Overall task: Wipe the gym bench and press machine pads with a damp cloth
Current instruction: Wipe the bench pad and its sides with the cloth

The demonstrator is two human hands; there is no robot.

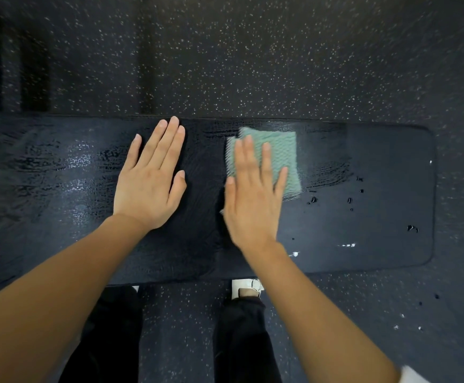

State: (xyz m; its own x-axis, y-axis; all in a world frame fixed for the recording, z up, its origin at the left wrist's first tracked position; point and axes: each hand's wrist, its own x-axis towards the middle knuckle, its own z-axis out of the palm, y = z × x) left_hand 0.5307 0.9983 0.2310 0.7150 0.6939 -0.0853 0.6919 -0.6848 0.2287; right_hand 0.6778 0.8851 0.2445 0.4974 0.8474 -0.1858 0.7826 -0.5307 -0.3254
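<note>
Left hand (150, 181): flat, fingers together, on bench pad (385, 172) mid-length.
Right hand (253, 200): spread, blurred, pressing green cloth (282, 150); cloth half hidden.
Bench pad left end: cut off.

Green waffle-textured cloth (277, 158), dark navy bench pad (377, 172), black floor (253, 64) flecked white, black trousers (241, 341)

R hand (253, 197) flat on green cloth (280, 153), L hand (150, 183) on bench pad (377, 217).
</note>
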